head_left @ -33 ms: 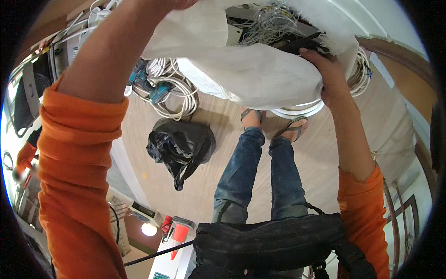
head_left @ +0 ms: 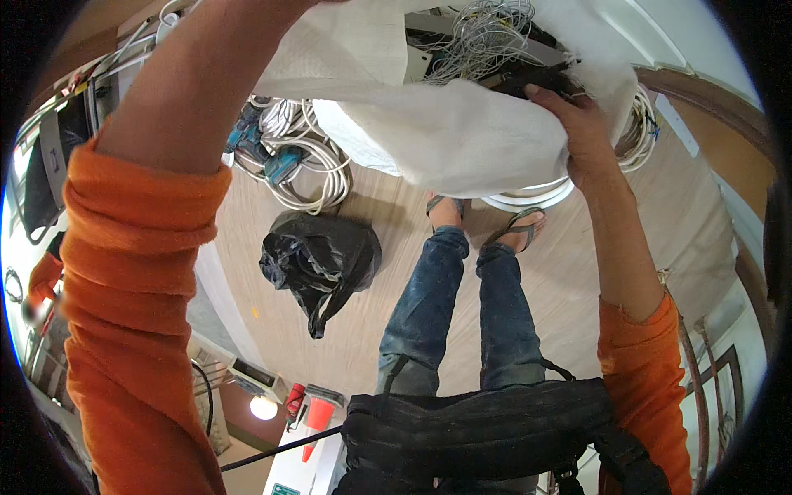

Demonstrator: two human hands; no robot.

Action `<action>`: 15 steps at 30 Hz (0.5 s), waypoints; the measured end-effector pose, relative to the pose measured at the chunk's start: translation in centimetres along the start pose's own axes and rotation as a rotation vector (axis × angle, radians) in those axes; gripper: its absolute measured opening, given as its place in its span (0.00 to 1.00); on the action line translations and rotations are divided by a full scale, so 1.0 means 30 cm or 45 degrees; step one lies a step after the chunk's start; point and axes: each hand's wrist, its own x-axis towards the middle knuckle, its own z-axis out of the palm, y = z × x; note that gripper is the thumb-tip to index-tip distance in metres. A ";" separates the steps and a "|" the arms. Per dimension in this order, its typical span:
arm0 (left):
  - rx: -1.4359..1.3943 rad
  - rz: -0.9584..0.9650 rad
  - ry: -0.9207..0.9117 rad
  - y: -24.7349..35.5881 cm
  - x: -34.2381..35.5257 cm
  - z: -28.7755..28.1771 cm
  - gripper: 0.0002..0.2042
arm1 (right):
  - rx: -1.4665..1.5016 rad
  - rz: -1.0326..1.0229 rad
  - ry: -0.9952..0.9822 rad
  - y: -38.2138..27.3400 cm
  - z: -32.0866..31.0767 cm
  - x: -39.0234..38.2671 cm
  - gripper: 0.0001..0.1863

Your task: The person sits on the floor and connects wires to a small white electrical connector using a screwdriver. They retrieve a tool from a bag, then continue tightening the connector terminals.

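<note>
A large white woven sack [head_left: 478,136] hangs open in front of me, above my feet. Inside its mouth lie a tangle of thin silvery wire [head_left: 491,37], pale flat pieces and a dark bundle [head_left: 528,80] of unclear kind. My right hand [head_left: 584,136] reaches over the right side of the mouth, its thumb and fingers closed around the dark bundle. At the top edge my left hand [head_left: 309,5] is almost wholly cut off, beside the sack's upper left; its fingers are hidden.
Coiled white cable [head_left: 318,177] lies left of the sack, with teal power tools [head_left: 283,163] on it. A black plastic bag [head_left: 322,260] rests on the wood floor. More coils [head_left: 639,132] are at right. Behind me stands an orange cone [head_left: 320,417]. Another person's orange sleeve [head_left: 45,276] shows far left.
My left hand has slid a little farther out at the top. The sack's mouth has shifted slightly, showing more of the wire tangle, and the dark bundle has moved a little in my right hand.
</note>
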 end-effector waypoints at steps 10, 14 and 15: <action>-0.116 0.319 -0.324 0.323 0.247 -0.162 0.25 | -0.110 -0.101 0.269 0.139 -0.011 0.096 0.20; -0.093 0.242 -0.536 0.399 0.232 -0.222 0.25 | -0.662 -0.214 -0.041 0.078 0.179 -0.020 0.17; -0.093 0.223 -0.590 0.398 0.229 -0.221 0.25 | -0.819 -0.268 -0.168 0.055 0.236 -0.046 0.18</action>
